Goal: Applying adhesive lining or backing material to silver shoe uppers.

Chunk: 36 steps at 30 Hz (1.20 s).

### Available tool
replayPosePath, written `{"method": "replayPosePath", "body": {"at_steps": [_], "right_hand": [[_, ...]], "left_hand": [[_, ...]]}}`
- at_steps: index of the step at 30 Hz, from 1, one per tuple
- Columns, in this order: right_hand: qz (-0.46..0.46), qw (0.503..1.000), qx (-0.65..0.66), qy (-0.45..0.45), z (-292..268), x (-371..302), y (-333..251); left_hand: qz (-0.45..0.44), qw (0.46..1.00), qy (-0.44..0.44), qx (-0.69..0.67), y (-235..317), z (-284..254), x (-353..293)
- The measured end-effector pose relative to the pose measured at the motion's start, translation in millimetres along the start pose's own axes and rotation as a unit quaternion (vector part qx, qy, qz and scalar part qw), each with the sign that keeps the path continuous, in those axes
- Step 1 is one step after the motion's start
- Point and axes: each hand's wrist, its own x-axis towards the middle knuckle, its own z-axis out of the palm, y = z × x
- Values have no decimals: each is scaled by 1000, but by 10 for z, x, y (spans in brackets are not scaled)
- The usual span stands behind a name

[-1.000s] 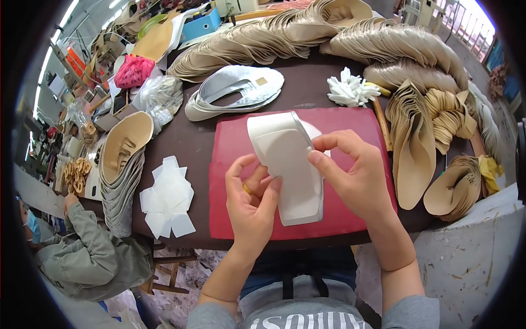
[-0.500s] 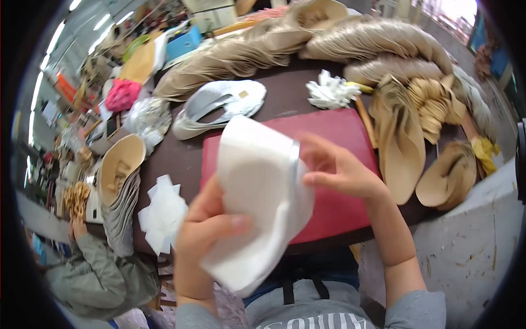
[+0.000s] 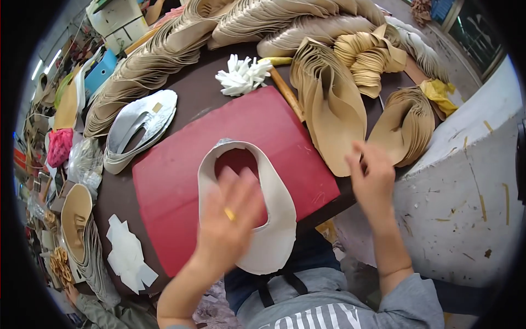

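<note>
A white shoe upper lies spread on the red mat, its oval opening toward the far side and its rounded end hanging over the mat's near edge. My left hand is over the opening, smeared by motion, fingers stretched out and holding nothing I can see. A small yellow patch shows on one of its fingers. To the right, my right hand is in the air just beside the stack of tan shoe-upper pieces. Its thumb and forefinger are apart, with nothing visible between them; the other fingers are curled.
White strips lie in a bunch behind the mat, by a wooden-handled tool. More white uppers sit at left, near white patches. Long rows of beige pieces line the back. A co-worker's sleeve shows lower left.
The white upper, held up in my left hand before, now lies on the mat, let go. My right hand has moved right, toward the tan pieces. The view has shifted to the right.
</note>
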Motion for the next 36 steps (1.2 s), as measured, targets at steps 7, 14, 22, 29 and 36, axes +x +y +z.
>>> {"method": "replayPosePath", "body": {"at_steps": [7,14,22,29,36], "right_hand": [[8,971,-239,-10,207,550,533],[69,991,-86,-74,-291,848,-73],[-101,985,80,-118,-408,1123,-1019],[-268,926,247,-95,80,961,-1758],[83,808,414,-410,688,-138,-1331]], "left_hand": [[-54,991,-118,19,110,-24,-154],[-64,986,-153,2,10,-359,143],[-318,806,-229,-444,-240,-444,191],[-340,625,190,-676,-563,-463,-1],[-423,686,175,-566,-314,-108,-1125]]}}
